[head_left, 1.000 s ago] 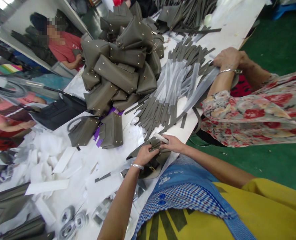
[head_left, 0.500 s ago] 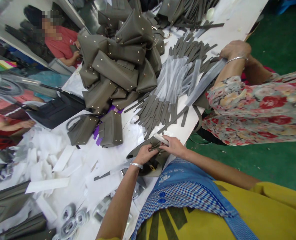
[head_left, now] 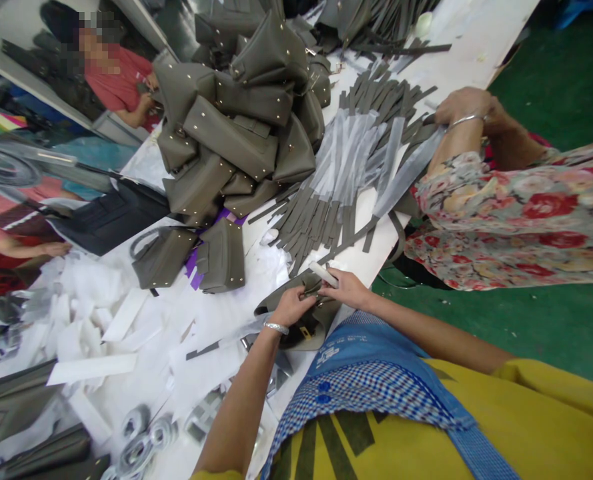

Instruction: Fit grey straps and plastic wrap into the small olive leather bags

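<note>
White tabletop runs across the view beside a green floor, and at its near edge, just in front of the blue apron, lies the olive bag, a gold-coloured fitting showing on it. The left hand has its fingers and thumb drawn close together, gripping the bag near its top. Beside it, the right hand is closed round a pale stick-like object, its fingertips by the bag. Just beyond are grey-green strips, fanned out, many with translucent wrapping round their middles. Left of these stand two more olive bags near purple pieces, below a heaped pile of bags with small gold studs. White sheets and coiled rolls spread to the left. On the right, a person in floral sleeves holds their hands together over the table's edge; another, in a red shirt, is across the table.
</note>
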Demonstrator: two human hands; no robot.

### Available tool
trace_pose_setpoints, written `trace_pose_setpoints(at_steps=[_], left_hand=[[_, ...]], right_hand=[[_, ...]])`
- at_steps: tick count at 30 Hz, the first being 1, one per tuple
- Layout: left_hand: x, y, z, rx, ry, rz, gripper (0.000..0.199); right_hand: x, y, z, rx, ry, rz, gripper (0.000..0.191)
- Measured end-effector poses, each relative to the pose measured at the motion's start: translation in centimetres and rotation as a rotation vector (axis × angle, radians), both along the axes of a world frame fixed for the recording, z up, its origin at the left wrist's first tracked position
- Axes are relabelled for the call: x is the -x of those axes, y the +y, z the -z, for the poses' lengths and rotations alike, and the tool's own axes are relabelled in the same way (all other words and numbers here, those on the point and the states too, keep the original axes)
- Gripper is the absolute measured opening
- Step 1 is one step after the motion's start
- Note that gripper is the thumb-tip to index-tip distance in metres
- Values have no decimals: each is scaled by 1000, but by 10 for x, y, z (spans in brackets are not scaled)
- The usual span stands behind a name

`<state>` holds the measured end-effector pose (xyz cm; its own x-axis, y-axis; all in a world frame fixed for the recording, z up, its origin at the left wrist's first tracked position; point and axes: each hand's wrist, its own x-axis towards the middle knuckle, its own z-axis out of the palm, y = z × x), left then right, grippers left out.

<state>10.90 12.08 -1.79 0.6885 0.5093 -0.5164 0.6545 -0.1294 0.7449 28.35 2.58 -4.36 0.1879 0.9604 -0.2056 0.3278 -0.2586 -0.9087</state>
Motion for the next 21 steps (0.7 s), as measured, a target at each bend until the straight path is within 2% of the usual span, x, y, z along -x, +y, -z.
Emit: trace_pose_setpoints(at_steps=[9,15,21], left_hand=[[0,1,-4,30,-25,11,25],[1,2,-9,53,-82,47,22],[-3,2,-8,32,-57,25,19]], right_hand=[[8,-2,-1,26,-35,44,18],[9,-6,-5,27,-11,38,18],[10,-4,-3,32,-34,27,16]])
